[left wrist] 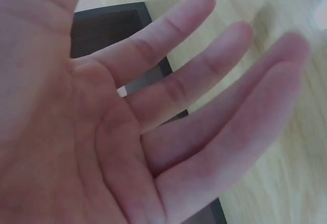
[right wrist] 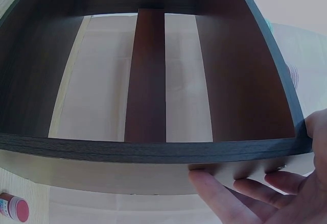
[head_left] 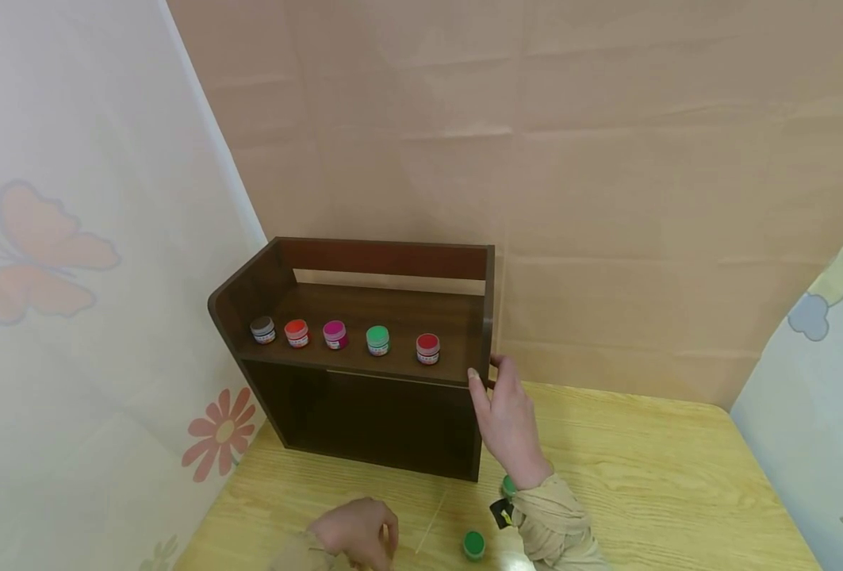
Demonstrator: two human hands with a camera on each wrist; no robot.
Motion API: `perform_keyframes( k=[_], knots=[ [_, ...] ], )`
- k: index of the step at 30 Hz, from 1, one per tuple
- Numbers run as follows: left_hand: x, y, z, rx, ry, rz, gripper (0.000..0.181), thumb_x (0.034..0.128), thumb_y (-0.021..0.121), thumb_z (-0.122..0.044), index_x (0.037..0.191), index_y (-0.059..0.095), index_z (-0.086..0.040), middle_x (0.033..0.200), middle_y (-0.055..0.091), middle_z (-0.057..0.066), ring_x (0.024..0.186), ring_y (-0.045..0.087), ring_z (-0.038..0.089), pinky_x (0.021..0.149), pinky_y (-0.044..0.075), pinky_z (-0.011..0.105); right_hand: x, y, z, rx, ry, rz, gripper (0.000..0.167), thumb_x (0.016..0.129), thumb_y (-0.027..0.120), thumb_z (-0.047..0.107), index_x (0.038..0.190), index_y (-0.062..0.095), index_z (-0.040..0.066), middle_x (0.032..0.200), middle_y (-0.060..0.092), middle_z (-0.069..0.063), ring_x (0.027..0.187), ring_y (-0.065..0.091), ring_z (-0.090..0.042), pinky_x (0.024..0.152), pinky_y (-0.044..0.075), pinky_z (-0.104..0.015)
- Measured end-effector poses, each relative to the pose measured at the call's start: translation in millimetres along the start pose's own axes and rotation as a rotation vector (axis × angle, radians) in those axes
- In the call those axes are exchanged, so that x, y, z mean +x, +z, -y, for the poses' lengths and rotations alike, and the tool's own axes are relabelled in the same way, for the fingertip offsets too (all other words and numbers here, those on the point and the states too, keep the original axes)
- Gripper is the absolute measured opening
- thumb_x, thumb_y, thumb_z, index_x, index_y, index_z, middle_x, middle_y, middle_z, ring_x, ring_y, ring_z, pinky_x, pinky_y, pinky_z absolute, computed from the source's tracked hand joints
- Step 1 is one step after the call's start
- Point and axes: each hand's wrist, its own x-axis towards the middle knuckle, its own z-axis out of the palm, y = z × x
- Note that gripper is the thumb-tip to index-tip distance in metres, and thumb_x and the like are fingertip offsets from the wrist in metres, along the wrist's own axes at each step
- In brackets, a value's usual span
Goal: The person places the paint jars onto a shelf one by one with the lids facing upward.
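Observation:
My right hand (head_left: 512,420) holds the right side of a small dark brown shelf (head_left: 378,297). Its thumb lies at the front edge, and in the right wrist view the fingertips (right wrist: 204,180) touch the outer face of the side panel. Along the upper board stand several small paint jars: a dark grey jar (head_left: 262,330), an orange-red jar (head_left: 296,333), a magenta jar (head_left: 335,335), a green jar (head_left: 378,340) and a red jar (head_left: 428,349). Below the shelf's front, my left hand (head_left: 357,530) hangs over the table with loosely bent fingers, its palm holding nothing in the left wrist view.
A dark green jar (head_left: 474,546) stands on the wooden table (head_left: 642,476) before the shelf. Another green jar (head_left: 509,486) is partly hidden by the right sleeve. A red-lidded jar (right wrist: 15,207) shows in the right wrist view. Brown sheeting (head_left: 607,198) hangs behind.

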Motion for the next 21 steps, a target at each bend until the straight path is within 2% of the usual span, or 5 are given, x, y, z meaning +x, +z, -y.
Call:
perform_keyframes(
  k=[5, 8, 13, 19, 21],
  knots=[
    [2.3, 7.8, -1.3, 0.073, -0.041, 0.012, 0.017, 0.0709, 0.084, -0.013, 0.079, 0.07, -0.018, 0.071, 0.06, -0.004, 0.06, 0.053, 0.011, 0.054, 0.048, 0.029, -0.1, 0, 0, -0.004, 0.009, 0.001, 0.049, 0.107, 0.053, 0.036, 0.133, 0.045, -0.005, 0.131, 0.058, -0.025, 0.098, 0.069, -0.04, 0.075, 0.057, -0.053],
    [4.3, 12.2, -2.9, 0.103, -0.022, 0.024, 0.016, 0.0726, 0.084, -0.014, 0.079, 0.07, -0.02, 0.072, 0.06, -0.006, 0.063, 0.052, 0.009, 0.058, 0.047, 0.028, -0.1, -1, 0, -0.006, 0.015, 0.002, 0.049, 0.107, 0.053, 0.037, 0.133, 0.045, -0.004, 0.131, 0.058, -0.025, 0.098, 0.069, -0.04, 0.075, 0.057, -0.054],
    [7.9, 20.1, -1.8, 0.06, 0.017, 0.038, 0.018, 0.0751, 0.085, -0.012, 0.079, 0.069, -0.02, 0.07, 0.06, -0.006, 0.062, 0.054, 0.009, 0.058, 0.048, 0.027, -0.7, -1, 0, 0.0, 0.008, -0.002, 0.048, 0.107, 0.053, 0.036, 0.133, 0.045, -0.004, 0.13, 0.058, -0.025, 0.098, 0.069, -0.04, 0.075, 0.058, -0.053],
    [12.2, 30.4, 2.4, 0.055, 0.055, 0.045, 0.014, 0.0848, 0.082, -0.019, 0.081, 0.069, -0.018, 0.072, 0.059, -0.009, 0.064, 0.054, 0.007, 0.059, 0.048, 0.026, -1.0, -1, 0, 0.0, 0.001, -0.01, 0.047, 0.107, 0.053, 0.035, 0.132, 0.045, -0.004, 0.13, 0.058, -0.025, 0.098, 0.07, -0.039, 0.074, 0.058, -0.052],
    [13.4, 33.0, 3.7, 0.057, 0.086, 0.044, 0.012, 0.0864, 0.081, -0.018, 0.081, 0.07, -0.016, 0.072, 0.058, -0.011, 0.064, 0.053, 0.005, 0.059, 0.048, 0.025, -0.8, -1, 0, 0.0, 0.003, -0.008, 0.047, 0.107, 0.053, 0.035, 0.132, 0.045, -0.004, 0.13, 0.058, -0.025, 0.098, 0.07, -0.039, 0.074, 0.058, -0.052]
  ],
)
